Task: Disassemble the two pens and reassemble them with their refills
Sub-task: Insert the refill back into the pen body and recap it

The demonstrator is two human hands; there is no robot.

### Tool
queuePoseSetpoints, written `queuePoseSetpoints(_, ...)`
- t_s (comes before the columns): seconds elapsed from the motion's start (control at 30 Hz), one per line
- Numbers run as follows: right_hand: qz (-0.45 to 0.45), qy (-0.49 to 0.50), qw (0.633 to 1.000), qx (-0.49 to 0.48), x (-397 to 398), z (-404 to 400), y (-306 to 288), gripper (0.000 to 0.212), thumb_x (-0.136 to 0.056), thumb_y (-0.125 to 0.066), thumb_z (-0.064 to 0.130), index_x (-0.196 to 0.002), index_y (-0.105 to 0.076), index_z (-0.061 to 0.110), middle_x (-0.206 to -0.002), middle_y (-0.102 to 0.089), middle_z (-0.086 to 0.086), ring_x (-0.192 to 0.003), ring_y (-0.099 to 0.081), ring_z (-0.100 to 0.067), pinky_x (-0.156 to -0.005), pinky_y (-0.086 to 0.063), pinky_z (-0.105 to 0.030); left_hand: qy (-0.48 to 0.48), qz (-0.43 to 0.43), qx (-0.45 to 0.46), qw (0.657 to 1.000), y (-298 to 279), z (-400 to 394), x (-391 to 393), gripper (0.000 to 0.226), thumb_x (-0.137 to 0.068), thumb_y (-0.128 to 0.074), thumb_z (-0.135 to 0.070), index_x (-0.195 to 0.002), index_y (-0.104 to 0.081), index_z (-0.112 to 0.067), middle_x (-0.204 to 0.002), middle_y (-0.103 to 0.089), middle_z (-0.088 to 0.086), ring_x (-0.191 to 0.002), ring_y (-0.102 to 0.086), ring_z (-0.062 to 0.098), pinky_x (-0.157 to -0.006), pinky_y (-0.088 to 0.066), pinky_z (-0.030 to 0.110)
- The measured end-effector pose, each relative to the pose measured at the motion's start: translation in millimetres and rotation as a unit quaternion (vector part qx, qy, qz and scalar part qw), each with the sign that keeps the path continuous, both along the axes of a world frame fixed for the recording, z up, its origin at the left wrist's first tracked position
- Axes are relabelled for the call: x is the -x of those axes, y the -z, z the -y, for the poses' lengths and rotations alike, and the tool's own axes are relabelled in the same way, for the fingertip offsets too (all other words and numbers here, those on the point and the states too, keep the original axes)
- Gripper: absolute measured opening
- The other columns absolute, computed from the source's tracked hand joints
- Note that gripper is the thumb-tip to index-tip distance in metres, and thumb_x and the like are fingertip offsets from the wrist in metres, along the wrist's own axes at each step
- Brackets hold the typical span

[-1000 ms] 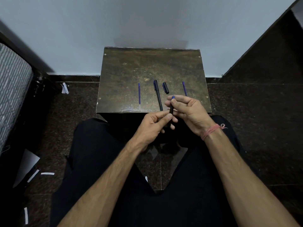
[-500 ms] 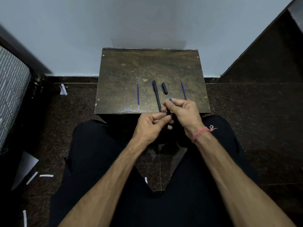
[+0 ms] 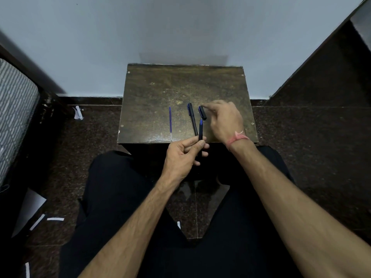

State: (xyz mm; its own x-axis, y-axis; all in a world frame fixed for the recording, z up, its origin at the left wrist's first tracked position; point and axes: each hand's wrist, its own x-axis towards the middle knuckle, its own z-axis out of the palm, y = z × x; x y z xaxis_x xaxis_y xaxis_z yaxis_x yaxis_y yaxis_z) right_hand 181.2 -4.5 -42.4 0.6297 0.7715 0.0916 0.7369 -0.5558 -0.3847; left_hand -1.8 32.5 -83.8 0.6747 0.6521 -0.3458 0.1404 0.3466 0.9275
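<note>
Since half a second ago, the right hand (image 3: 224,119) has left the pen barrel (image 3: 200,131), fingers loose and empty by the black cap (image 3: 202,112). Left grip (image 3: 184,153) pinches that blue-tipped barrel above the desk (image 3: 152,93) front edge. Left of it lie a capped pen (image 3: 192,121) and loose refill (image 3: 170,122); far desk is bare.

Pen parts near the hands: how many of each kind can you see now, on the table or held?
Capped pen: 1, on the table
Uncapped pen, blue tip showing: 1, in the left hand
Loose cap: 1, at the right hand's fingertips
Loose refill: 1
Total: 4. Another part may lie hidden under the right hand.
</note>
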Motion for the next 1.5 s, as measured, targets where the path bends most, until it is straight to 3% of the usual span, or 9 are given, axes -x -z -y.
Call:
queuePoseSetpoints(0.37,0.073,-0.023,0.992,0.098,8.4,7.5,0.3,0.017,-0.097,-0.073,0.025,-0.105,-0.085,0.033,-0.093,-0.081,-0.006,-0.096,-0.074,-0.036,-0.074,-0.059,-0.041,-0.031,0.01,0.021,0.999,-1.8,-4.0,2.2,0.024,-0.111,-0.071,-0.022,-0.131,-0.082,-0.013,-0.109,-0.089,-0.001,-0.095,-0.086,0.014,-0.064,-0.062,0.019)
queuePoseSetpoints(0.5,-0.152,0.082,0.984,-0.033,21.0,32.3,5.9,0.023,-0.089,-0.085,0.017,-0.108,-0.078,0.026,-0.09,-0.08,0.004,-0.084,-0.079,-0.018,-0.08,-0.064,-0.034,-0.04,-0.008,0.001,0.999,-0.7,-3.8,2.8,0.024,-0.105,-0.08,-0.022,-0.127,-0.085,-0.014,-0.108,-0.089,-0.004,-0.091,-0.085,0.013,-0.063,-0.062,0.019)
queuePoseSetpoints(0.53,-0.296,0.126,0.939,-0.122,24.2,37.3,5.8,0.028,-0.091,-0.085,0.01,-0.116,-0.076,0.019,-0.093,-0.079,0.001,-0.084,-0.079,-0.016,-0.083,-0.066,-0.035,-0.037,-0.018,-0.013,0.999,-0.3,-3.2,2.6,0.025,-0.103,-0.082,-0.022,-0.127,-0.085,-0.015,-0.106,-0.089,-0.003,-0.09,-0.085,0.015,-0.062,-0.061,0.02)
queuePoseSetpoints(0.6,-0.55,0.185,0.759,-0.294,27.4,46.4,4.3,0.029,-0.099,-0.075,0.0,-0.127,-0.07,0.006,-0.099,-0.076,-0.006,-0.087,-0.078,-0.017,-0.085,-0.067,-0.033,-0.026,-0.033,-0.033,0.999,-0.3,-0.9,2.4,0.027,-0.098,-0.088,-0.024,-0.125,-0.086,-0.018,-0.102,-0.089,0.0,-0.089,-0.087,0.019,-0.061,-0.059,0.021)
queuePoseSetpoints(0.67,-0.656,0.193,0.63,-0.368,25.8,53.6,0.6,0.024,-0.104,-0.067,0.001,-0.127,-0.069,0.004,-0.098,-0.075,-0.002,-0.09,-0.078,-0.014,-0.086,-0.065,-0.027,-0.01,-0.032,-0.038,0.999,-1.5,2.0,3.0,0.026,-0.095,-0.092,-0.025,-0.12,-0.087,-0.026,-0.101,-0.089,-0.003,-0.086,-0.086,0.017,-0.061,-0.059,0.021)
queuePoseSetpoints(0.8,-0.711,0.166,0.577,-0.367,22.0,59.4,-5.2,0.02,-0.107,-0.064,0.008,-0.125,-0.07,0.01,-0.107,-0.077,-0.001,-0.105,-0.078,-0.016,-0.095,-0.063,-0.028,0.005,-0.032,-0.042,0.999,-4.8,5.7,2.6,0.021,-0.093,-0.093,-0.028,-0.112,-0.087,-0.033,-0.096,-0.089,-0.006,-0.082,-0.085,0.01,-0.061,-0.059,0.02)
queuePoseSetpoints(1.03,-0.713,0.149,0.585,-0.357,19.4,61.0,0.3,0.017,-0.107,-0.063,0.009,-0.122,-0.07,0.01,-0.11,-0.081,-0.002,-0.111,-0.079,-0.018,-0.093,-0.063,-0.027,0.005,-0.04,-0.043,0.998,-6.8,7.5,4.0,0.018,-0.096,-0.091,-0.029,-0.112,-0.086,-0.032,-0.095,-0.089,-0.006,-0.083,-0.086,0.011,-0.06,-0.058,0.019)
queuePoseSetpoints(1.27,-0.673,0.11,0.667,-0.301,26.0,59.4,8.3,0.018,-0.104,-0.066,0.003,-0.12,-0.071,0.008,-0.107,-0.082,-0.007,-0.102,-0.079,-0.018,-0.089,-0.064,-0.029,0.006,-0.052,-0.046,0.998,-7.7,4.8,4.7,0.02,-0.097,-0.089,-0.035,-0.116,-0.086,-0.03,-0.095,-0.089,-0.008,-0.086,-0.087,0.011,-0.06,-0.056,0.018)
queuePoseSetpoints(1.5,-0.655,0.084,0.696,-0.282,33.2,56.2,11.3,0.027,-0.103,-0.069,0.003,-0.128,-0.068,0.013,-0.105,-0.083,-0.008,-0.091,-0.081,-0.015,-0.083,-0.064,-0.028,-0.007,-0.033,-0.012,0.999,-3.4,1.3,4.1,0.011,-0.098,-0.087,-0.035,-0.108,-0.086,-0.038,-0.099,-0.089,-0.007,-0.084,-0.086,0.009,-0.056,-0.052,0.014)
